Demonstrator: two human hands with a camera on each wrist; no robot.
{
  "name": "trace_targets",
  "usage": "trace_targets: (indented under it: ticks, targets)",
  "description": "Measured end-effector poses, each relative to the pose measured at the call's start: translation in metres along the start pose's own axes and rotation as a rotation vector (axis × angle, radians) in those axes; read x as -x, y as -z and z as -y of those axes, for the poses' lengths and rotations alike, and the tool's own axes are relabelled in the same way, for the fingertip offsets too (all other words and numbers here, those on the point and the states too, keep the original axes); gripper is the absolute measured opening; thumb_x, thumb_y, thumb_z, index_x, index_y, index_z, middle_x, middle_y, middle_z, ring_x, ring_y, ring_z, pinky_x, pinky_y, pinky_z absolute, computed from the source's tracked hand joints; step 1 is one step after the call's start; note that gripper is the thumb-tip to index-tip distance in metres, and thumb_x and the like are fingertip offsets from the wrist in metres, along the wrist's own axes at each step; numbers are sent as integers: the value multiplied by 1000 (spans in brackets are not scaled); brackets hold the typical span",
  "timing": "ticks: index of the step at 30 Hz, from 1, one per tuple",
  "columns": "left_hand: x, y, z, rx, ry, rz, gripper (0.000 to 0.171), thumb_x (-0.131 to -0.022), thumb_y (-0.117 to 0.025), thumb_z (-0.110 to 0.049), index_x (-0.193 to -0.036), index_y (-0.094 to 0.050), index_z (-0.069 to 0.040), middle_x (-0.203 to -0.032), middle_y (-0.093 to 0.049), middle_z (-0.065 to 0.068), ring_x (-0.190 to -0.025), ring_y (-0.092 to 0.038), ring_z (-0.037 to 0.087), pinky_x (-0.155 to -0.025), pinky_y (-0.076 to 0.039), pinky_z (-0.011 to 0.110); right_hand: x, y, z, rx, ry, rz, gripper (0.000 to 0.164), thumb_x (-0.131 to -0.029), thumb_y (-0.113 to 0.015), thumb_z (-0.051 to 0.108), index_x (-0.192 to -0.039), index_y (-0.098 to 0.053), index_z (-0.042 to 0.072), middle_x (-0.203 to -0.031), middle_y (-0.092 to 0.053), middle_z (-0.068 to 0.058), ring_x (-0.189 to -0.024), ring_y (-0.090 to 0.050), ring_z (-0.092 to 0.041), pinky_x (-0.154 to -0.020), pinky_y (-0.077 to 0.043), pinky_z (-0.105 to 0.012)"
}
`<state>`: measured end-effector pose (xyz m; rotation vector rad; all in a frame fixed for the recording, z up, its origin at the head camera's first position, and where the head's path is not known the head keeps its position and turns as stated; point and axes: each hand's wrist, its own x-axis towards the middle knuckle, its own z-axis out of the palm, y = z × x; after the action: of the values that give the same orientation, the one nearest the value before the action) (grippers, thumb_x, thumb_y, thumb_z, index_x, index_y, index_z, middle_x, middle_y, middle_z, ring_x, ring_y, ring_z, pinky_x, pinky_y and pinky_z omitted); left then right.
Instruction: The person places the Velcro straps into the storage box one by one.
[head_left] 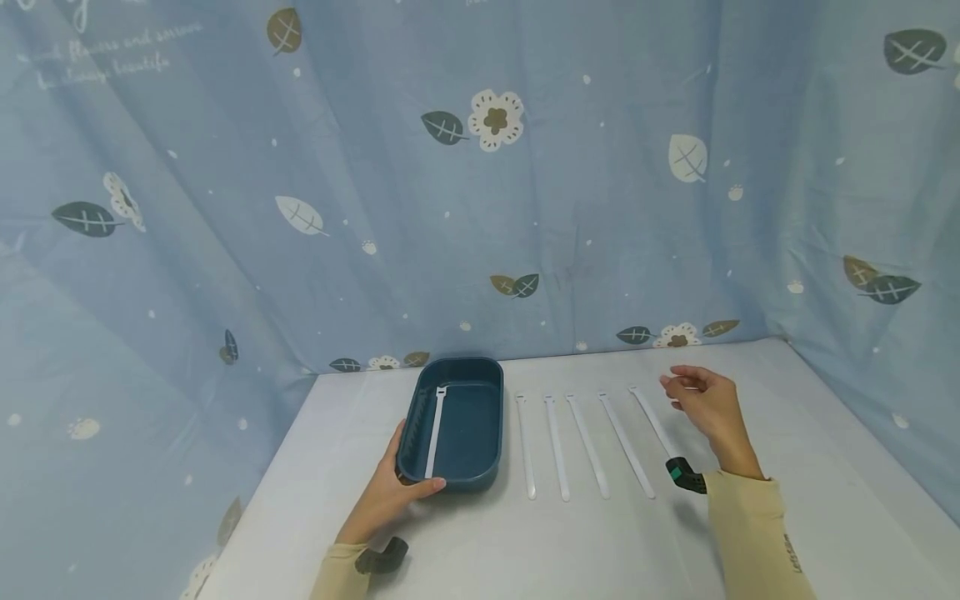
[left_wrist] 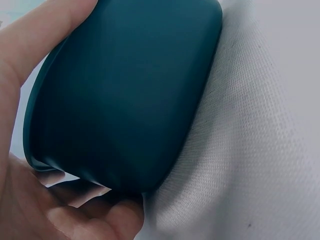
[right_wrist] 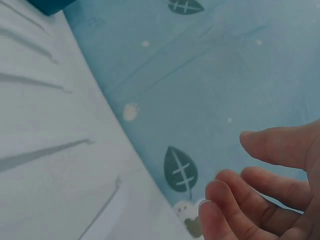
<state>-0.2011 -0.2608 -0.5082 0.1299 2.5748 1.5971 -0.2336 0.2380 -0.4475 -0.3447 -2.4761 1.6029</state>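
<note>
My left hand (head_left: pixel 390 487) grips the near-left corner of a dark blue plastic bin (head_left: pixel 491 429), thumb at the near rim and fingers along the left side. The left wrist view shows the bin's outer wall (left_wrist: pixel 125 100) between thumb and fingers. Inside the bin lies one white cable tie strap (head_left: pixel 436 433) with a slotted head. My right hand (head_left: pixel 708 408) hovers over the table, holding nothing, its fingers loosely bent and the thumb apart from them in the right wrist view. Nearest to it is the rightmost white strap (head_left: pixel 651 419), its lower end overlapped by the wrist camera.
Several more white straps (head_left: pixel 557 450) lie side by side in a row between the bin and the right hand, slotted heads toward the back. A white cloth covers the table (head_left: pixel 585 550). Behind it hangs a blue curtain (head_left: pixel 570 208) printed with leaves and flowers.
</note>
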Motion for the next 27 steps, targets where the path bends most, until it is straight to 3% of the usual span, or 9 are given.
trace_targets:
  ticks: [10,15,23,27]
  targets:
    - [0,-1,1,17,-9,6,121,-82,-88,-30,-168,-3,-23,-175,-13,15,-155,-30,46,-119,-35,66,-5,-4,-18,51,-65,10,53,-104,-63,32,-140,-56,-6,-119,-67,-22,-95,-71,-22,-71,-58,-16]
    - [0,-1,0,13,-4,1,121,-82,-88,-31,-168,-4,-25,-175,-13,14,-156,-29,46,-120,-33,67,-8,-5,-24,52,-92,25,53,-104,-63,31,-141,-55,-7,-117,-67,-20,-101,-70,-29,-73,-59,-19]
    - [0,-1,0,5,2,-1,121,-81,-88,-31,-168,-4,-24,-175,-13,14,-156,-27,46,-121,-31,67,-10,-3,-35,61,-96,67,57,-103,-63,33,-141,-54,-8,-112,-69,-16,-89,-70,-18,-72,-59,-21]
    - [-1,-1,1,18,-1,1,121,-82,-88,-30,-168,-4,-25,-175,-13,14,-155,-29,46,-120,-34,66,-12,-3,-39,68,-107,83,57,-103,-63,33,-141,-54,-9,-112,-69,-16,-89,-69,-18,-72,-58,-22]
